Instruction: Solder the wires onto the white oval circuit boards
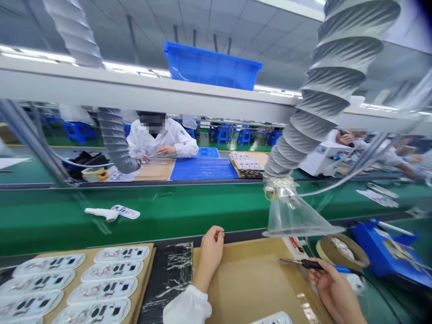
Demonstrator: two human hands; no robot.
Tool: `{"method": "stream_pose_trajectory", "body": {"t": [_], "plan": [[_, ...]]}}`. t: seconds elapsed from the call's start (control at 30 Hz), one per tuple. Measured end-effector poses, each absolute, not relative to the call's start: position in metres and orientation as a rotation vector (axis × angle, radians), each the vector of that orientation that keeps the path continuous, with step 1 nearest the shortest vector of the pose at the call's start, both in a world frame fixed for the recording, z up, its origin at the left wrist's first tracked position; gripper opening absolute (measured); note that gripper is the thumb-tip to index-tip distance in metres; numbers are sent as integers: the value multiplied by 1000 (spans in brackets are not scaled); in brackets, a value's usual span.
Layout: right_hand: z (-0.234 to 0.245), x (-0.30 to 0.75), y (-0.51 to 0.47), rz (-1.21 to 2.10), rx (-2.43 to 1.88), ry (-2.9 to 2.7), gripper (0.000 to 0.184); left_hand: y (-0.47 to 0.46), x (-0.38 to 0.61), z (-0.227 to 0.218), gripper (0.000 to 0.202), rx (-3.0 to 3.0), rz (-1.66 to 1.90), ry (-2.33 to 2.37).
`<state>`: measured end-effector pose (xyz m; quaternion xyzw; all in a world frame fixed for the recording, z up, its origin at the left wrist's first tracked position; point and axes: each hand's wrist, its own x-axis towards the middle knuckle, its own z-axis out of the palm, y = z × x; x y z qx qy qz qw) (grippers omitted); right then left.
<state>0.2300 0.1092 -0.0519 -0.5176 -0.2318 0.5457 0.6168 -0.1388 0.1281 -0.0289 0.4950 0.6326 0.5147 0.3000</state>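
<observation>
Blue-black soldering iron (308, 264) gripped in right hand (332, 288), tip leftward; white panel (275, 319) nearer that hand; left hand (212, 247) curled, contents unclear.

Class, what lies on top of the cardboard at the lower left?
Pale oval panels bearing dark patches lie in two columns on the cardboard. Their undersides and the cardboard directly beneath them are covered; the nearest ones run out of the frame.

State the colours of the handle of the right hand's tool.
The handle is black at the front, blue at the rear; head view.
</observation>
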Motion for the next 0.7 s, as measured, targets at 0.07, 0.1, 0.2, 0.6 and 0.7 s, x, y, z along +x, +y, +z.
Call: {"method": "stream_pose_trajectory", "body": {"t": [0.07, 0.1, 0.2, 0.6, 0.7], "plan": [[-59, 234, 115, 1297, -1225, -497, 38, 128, -140, -28, 19, 1309, 1381, 1687], [-62, 236, 118, 1307, -1230, -497, 38, 128, -141, -28, 19, 1307, 1384, 1689], [-67, 237, 122, 1322, -1219, -497, 37, 127, -143, -29, 19, 1303, 1376, 1693], [-57, 227, 112, 1259, -1099, -536, 41, 121, -142, -23, 30, 1384, 1307, 1711], [-57, 227, 112, 1259, -1102, -530, 42, 121, -142, -22, 29, 1389, 1332, 1712]]}}
